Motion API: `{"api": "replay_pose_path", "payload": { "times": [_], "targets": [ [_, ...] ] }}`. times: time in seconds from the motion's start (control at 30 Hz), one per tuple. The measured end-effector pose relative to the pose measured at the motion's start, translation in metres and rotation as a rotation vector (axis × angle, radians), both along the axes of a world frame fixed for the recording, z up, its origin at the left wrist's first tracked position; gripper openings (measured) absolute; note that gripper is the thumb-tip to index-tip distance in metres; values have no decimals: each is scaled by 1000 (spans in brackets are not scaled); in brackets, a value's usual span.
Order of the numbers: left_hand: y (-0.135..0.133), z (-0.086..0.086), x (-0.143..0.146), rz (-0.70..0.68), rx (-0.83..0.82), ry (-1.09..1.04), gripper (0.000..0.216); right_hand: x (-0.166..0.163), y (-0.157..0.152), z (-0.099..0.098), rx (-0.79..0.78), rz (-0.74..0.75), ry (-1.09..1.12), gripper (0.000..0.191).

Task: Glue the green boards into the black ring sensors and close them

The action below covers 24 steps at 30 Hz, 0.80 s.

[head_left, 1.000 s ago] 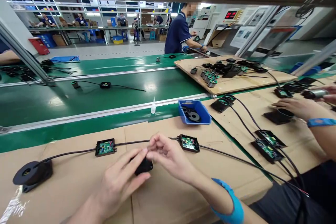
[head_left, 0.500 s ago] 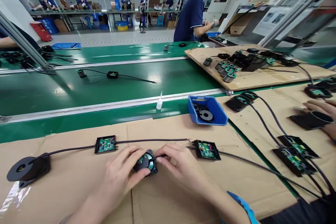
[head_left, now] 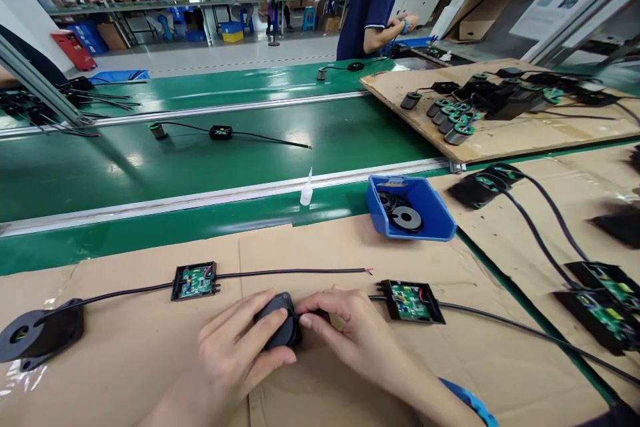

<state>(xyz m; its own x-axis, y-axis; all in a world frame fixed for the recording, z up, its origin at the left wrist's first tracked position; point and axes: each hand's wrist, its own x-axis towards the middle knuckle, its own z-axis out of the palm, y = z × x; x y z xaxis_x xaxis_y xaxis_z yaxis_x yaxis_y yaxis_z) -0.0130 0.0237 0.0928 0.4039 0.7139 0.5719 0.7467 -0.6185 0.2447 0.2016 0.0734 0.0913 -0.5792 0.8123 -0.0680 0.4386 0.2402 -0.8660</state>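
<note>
My left hand (head_left: 245, 340) is closed around a black round housing (head_left: 278, 323) above the cardboard, its fingers over the top and the thumb at the near side. Between the thumb and fingers of my right hand (head_left: 340, 320) is a black cable (head_left: 313, 315), pinched where it meets the housing. That cable emerges behind the hand and runs to an open black box with a green circuit board (head_left: 411, 300). Left of my hands lies a second boxed circuit board (head_left: 195, 280), wired to another black flanged housing (head_left: 45, 332).
A blue bin (head_left: 440, 213) holding black and grey rings stands behind my right hand, near a small white dropper bottle (head_left: 307, 192). More cabled boards (head_left: 600, 300) lie on the right. Motor-like parts (head_left: 457, 130) crowd a raised board. A co-worker (head_left: 373, 7) stands beyond the green belt (head_left: 100, 180).
The housing has tipped in my left hand, so its green inside no longer shows. My view has shifted slightly. The other person's hand at the right edge has gone out of view.
</note>
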Motion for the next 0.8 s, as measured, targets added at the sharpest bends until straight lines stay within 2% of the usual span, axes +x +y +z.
{"api": "replay_pose_path", "payload": {
  "times": [0.13, 0.33, 0.8],
  "targets": [
    [-1, 1, 1, -34, 21, 45, 28, 0, 0, 1, 8, -7, 14, 16],
    [-6, -9, 0, -35, 4, 20, 26, 1, -1, 4, 41, 0, 8, 15],
    [-4, -15, -5, -100, -41, 13, 23, 1, 0, 6, 81, 10, 44, 17]
  ]
}}
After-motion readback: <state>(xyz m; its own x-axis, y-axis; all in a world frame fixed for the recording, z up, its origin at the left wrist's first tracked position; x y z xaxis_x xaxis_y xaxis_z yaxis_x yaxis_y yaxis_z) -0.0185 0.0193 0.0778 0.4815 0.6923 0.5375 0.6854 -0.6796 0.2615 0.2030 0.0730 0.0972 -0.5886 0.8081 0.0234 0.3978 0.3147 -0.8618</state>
